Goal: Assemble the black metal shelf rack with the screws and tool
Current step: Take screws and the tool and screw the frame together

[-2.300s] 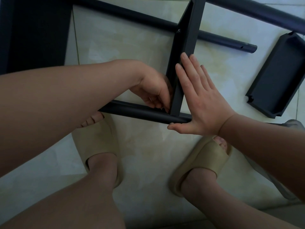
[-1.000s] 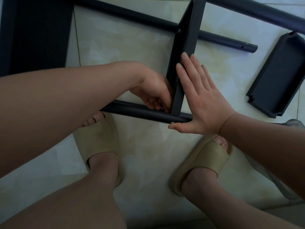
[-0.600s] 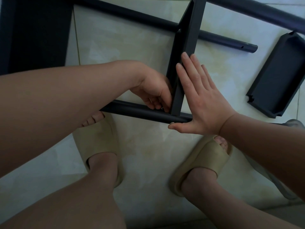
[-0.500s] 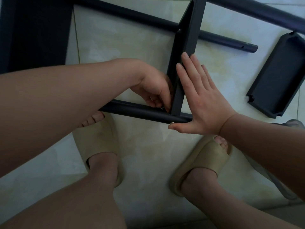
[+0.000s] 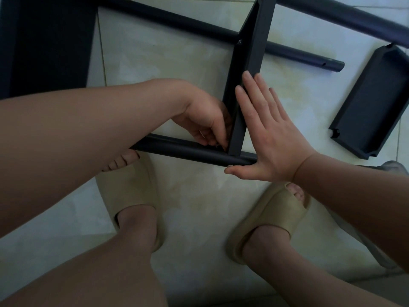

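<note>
Head view, looking down at a pale, glossy tiled floor. At centre, a flat black metal shelf panel stands on edge, meeting a round matte black tube that runs from 9 toward 3 o'clock. The left hand, fingers curled, pinches a small shiny screw at that joint. The right hand, fingers straight and flat, braces the panel's other face. Likely risks: the screw slipping from the fingertips, or threading crooked if the panel tips. At 2 o'clock lies a spare shallow black tray.
</note>
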`<state>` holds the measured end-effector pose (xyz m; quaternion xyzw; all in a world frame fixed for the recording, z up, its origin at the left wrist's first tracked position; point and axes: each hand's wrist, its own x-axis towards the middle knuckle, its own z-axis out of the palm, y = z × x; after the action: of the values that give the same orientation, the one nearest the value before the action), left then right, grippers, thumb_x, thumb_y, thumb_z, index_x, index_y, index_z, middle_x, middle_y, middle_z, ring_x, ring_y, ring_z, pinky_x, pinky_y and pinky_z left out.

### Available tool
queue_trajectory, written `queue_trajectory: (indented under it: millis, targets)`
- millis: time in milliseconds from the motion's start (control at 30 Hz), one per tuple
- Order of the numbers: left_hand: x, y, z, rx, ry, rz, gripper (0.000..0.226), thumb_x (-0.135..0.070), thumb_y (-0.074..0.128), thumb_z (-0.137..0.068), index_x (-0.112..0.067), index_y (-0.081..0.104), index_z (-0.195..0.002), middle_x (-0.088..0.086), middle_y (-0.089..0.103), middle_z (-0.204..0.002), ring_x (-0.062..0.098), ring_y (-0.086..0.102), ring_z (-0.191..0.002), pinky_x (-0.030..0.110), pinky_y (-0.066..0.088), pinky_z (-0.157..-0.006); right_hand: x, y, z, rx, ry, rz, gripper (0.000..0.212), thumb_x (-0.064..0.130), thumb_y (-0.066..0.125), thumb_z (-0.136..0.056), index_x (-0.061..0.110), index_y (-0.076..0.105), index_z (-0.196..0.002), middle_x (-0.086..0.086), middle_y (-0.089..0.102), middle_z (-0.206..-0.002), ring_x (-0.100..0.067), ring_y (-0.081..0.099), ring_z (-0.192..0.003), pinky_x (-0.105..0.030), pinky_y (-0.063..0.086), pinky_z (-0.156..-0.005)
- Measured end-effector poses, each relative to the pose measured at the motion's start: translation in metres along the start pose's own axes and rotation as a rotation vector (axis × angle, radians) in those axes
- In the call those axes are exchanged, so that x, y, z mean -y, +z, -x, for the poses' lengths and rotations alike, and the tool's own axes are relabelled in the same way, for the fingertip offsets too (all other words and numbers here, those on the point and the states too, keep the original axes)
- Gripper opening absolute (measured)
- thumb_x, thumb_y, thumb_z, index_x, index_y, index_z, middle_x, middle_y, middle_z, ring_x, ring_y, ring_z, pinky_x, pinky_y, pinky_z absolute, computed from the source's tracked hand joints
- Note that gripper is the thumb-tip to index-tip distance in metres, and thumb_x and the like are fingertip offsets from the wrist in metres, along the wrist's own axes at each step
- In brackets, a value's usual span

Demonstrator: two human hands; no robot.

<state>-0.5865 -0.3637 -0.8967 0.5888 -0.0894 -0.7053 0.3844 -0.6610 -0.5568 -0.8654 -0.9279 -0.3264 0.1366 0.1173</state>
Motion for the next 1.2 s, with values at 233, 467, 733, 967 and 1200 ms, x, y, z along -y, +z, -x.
queue_trajectory:
  millis: [233, 467, 733, 967, 1200]
  targets:
    - [0.0003, 0.002, -0.0013, 0.001, -0.017, 0.021, 0.009, -0.01, 0.066, -0.09, -0.014, 0.072, -0.095, -0.003, 0.071, -0.083, 0.013, 0.058, -0.075, 0.027, 0.05, -0.077, -0.0002, 0.0003, 0.0004, -0.002, -0.001, -0.003, 0.125, 0.087, 0.047, -0.081, -0.002, 0.009, -0.16, -0.023, 0.0, -0.168, -0.038, -0.003, -0.157, -0.061, 0.015, -0.123]
    - [-0.0011, -0.0008, 0.0008, 0.009, 0.003, 0.011, 0.013, -0.003, 0.066, -0.088, -0.011, 0.069, -0.098, 0.005, 0.066, -0.087, 0.017, 0.059, -0.082, 0.027, 0.048, -0.078, 0.0, 0.0001, 0.0004, -0.005, -0.002, -0.006, 0.125, 0.087, 0.046, -0.081, -0.002, 0.008, -0.16, -0.022, 0.0, -0.168, -0.038, -0.003, -0.157, -0.061, 0.015, -0.123]
    - [0.0004, 0.0028, -0.0014, -0.006, -0.024, -0.005, 0.01, -0.006, 0.066, -0.089, -0.014, 0.072, -0.087, -0.001, 0.07, -0.077, 0.013, 0.057, -0.07, 0.025, 0.05, -0.071, 0.0, 0.0004, 0.0007, -0.008, -0.003, -0.006, 0.125, 0.087, 0.046, -0.081, -0.003, 0.009, -0.16, -0.023, 0.0, -0.168, -0.038, -0.003, -0.157, -0.061, 0.015, -0.123]
    - [-0.002, -0.0014, 0.003, 0.008, -0.016, 0.013, 0.015, -0.005, 0.065, -0.09, -0.012, 0.07, -0.102, 0.001, 0.071, -0.088, 0.016, 0.063, -0.083, 0.029, 0.051, -0.083, 0.0001, 0.0008, 0.0006, -0.008, -0.002, -0.009, 0.126, 0.086, 0.048, -0.08, -0.002, 0.009, -0.16, -0.023, 0.0, -0.168, -0.038, -0.003, -0.157, -0.061, 0.015, -0.124]
    - [0.0006, 0.0047, -0.0016, 0.002, -0.017, 0.055, 0.014, -0.003, 0.066, -0.089, -0.014, 0.073, -0.084, 0.001, 0.07, -0.077, 0.012, 0.058, -0.071, 0.027, 0.05, -0.076, 0.0002, -0.0002, 0.0007, 0.0, 0.002, -0.007, 0.126, 0.087, 0.048, -0.08, -0.002, 0.008, -0.16, -0.023, 0.0, -0.168, -0.038, -0.003, -0.156, -0.061, 0.014, -0.124]
